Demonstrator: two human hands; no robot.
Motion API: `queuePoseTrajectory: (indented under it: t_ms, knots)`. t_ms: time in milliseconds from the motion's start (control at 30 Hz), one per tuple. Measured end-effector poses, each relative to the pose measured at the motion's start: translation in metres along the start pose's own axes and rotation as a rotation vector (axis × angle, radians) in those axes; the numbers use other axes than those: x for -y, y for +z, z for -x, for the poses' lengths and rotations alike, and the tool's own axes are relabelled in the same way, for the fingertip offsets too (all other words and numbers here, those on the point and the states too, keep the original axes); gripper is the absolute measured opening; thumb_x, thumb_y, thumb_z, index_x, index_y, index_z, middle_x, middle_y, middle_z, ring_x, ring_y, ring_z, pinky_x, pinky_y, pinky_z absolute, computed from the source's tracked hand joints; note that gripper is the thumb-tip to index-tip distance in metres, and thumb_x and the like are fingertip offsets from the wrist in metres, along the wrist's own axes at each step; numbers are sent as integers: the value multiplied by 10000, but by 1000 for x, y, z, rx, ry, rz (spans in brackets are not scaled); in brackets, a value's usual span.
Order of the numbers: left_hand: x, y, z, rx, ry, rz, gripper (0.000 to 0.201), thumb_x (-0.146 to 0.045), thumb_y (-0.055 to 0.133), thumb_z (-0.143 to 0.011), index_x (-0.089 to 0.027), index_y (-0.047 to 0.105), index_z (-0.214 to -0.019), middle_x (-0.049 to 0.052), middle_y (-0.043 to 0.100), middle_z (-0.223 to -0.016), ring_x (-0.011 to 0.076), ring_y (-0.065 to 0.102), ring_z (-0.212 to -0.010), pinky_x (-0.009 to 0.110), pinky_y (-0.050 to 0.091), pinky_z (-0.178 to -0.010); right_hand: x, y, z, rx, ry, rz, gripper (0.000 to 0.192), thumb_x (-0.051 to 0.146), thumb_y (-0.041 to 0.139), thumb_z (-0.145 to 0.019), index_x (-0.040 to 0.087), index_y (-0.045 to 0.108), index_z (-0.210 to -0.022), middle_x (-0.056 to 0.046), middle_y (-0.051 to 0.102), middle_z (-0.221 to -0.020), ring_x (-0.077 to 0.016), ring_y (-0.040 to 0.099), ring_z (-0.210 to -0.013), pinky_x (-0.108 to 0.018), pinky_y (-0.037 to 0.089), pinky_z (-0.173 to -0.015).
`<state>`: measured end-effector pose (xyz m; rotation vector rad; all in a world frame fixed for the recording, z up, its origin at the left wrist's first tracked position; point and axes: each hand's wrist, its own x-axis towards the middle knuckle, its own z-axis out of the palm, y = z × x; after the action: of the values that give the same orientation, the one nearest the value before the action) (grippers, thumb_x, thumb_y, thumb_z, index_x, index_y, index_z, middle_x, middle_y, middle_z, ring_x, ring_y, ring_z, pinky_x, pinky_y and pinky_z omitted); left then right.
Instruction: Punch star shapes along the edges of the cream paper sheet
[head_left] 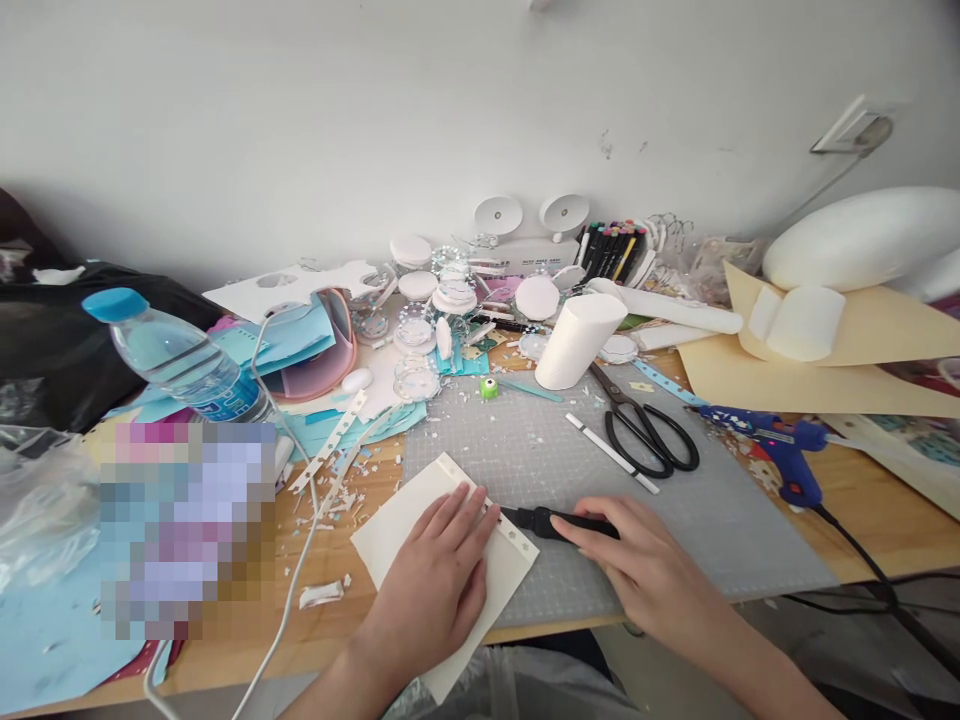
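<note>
The grey cutting mat [600,470] covers the near centre of the wooden desk [337,560]; my work sits on its near left corner. Far side: clutter of white discs, markers, a white paper cylinder [577,340] lying tilted. Left: water bottle [176,360] on its side. Right of centre: black scissors [645,430] on the mat, blue glue gun [780,450] at the mat's right edge.

The cream card sheet [420,530] lies flat, rotated diamond-wise, half on the mat, half over the bare wood and off the near desk edge. Its right edge carries a row of small punched holes. Judgement: thin card, light, stiff enough to stay flat but easy to crease or skid on the mat; it needs downward pressure, not a pinch. Best held by the flat of the hand close to the worked edge.

My left hand [439,585] lies palm down on the sheet, fingers spread and pressed flat, tips near the punched edge; it grips nothing, it pins.

My right hand [645,565] is closed around the black tool [551,522], fingers wrapped along its handle. The tool's tip meets the sheet's right edge just beside my left fingertips. Judgement: rigid, slim, light; held low along the barrel for control. I cannot tell what kind of tip it has.
</note>
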<state>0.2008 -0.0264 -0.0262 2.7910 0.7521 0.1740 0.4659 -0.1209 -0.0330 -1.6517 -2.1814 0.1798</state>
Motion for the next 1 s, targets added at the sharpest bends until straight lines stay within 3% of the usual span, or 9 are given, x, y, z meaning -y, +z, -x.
queuePoseTrajectory:
  t_ms: [167,333,533,800,900,1000]
  knots:
    - [-3,-1,2,-28,-6,4,580,-132,404,-900,-178,342,-1475,119,262,-1578,279,234,-1456,497,327,-1154,-1,7,-25,-25,-40,-2,530,3,425,-880,287,628,-1279,-90,607,-1134,-219,568,-1036,-402,509,-879]
    - [-5,0,3,-117,-73,-5,599,-140,464,-867,-210,376,-1456,174,142,-1595,371,168,-1460,564,363,-1098,-2,13,-50,-62,-76,-8,496,16,425,-900,283,647,-1254,-89,622,-1113,-223,572,-1027,-411,512,-873]
    - [-5,2,3,-95,-77,5,592,-143,462,-863,-196,384,-1448,212,264,-1532,369,265,-1425,560,384,-1082,-3,20,-69,-52,-89,-4,507,13,453,-894,292,622,-1283,-85,608,-1140,-237,549,-1055,-433,500,-886]
    - [-4,5,4,-82,-74,30,586,-160,461,-875,-197,378,-1454,196,303,-1521,378,252,-1426,568,376,-1083,6,31,-97,-88,-65,50,486,11,484,-875,246,630,-1275,-101,619,-1118,-240,554,-1021,-440,504,-879]
    - [-5,2,3,-70,-86,26,571,-172,457,-886,-194,376,-1451,188,323,-1508,369,289,-1404,560,389,-1071,5,30,-96,-120,-61,19,443,58,466,-910,245,619,-1280,-94,619,-1109,-228,571,-1023,-425,511,-886]
    - [-5,-9,-4,-22,-124,-8,509,-183,442,-916,-196,406,-1423,163,445,-1409,328,427,-1297,515,438,-1024,-6,27,-81,-208,-9,-6,392,128,448,-944,248,606,-1282,-92,618,-1098,-226,587,-1027,-418,517,-892]
